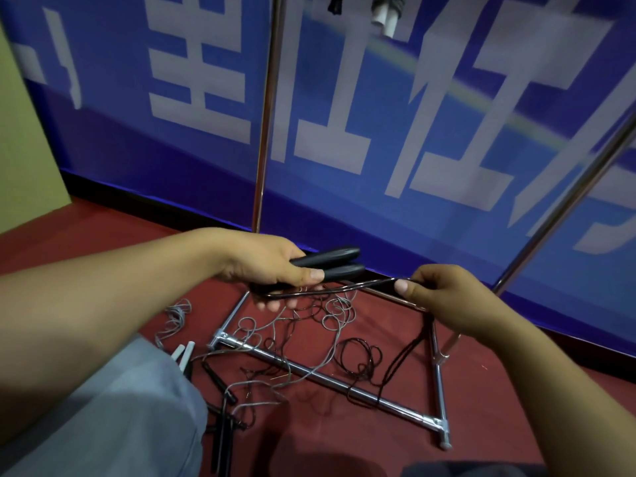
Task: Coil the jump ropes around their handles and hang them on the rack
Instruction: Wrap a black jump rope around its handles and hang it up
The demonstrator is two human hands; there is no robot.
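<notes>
Left hand (265,266) has both black handles (330,261) stacked side by side, thumb clamped over them, so that grip is closed round the pair. Right hand (437,290) pinches the dark rope (327,290) between thumb and fingers, and the rope runs fairly taut across to the handles. The rest of it trails down onto the red floor (481,390), lying over the base bar of the metal rack (320,376) and mixed in with a grey rope (330,315).

My take for a tidy coil: keep the handles squeezed parallel so they don't scissor apart, keep light tension from the pinching hand, and lay each turn snug beside the last. I'd watch the slack, since it looks likely to snag on the rack base or drag the grey rope along. More handles (220,387) wait on the floor near the knee.
</notes>
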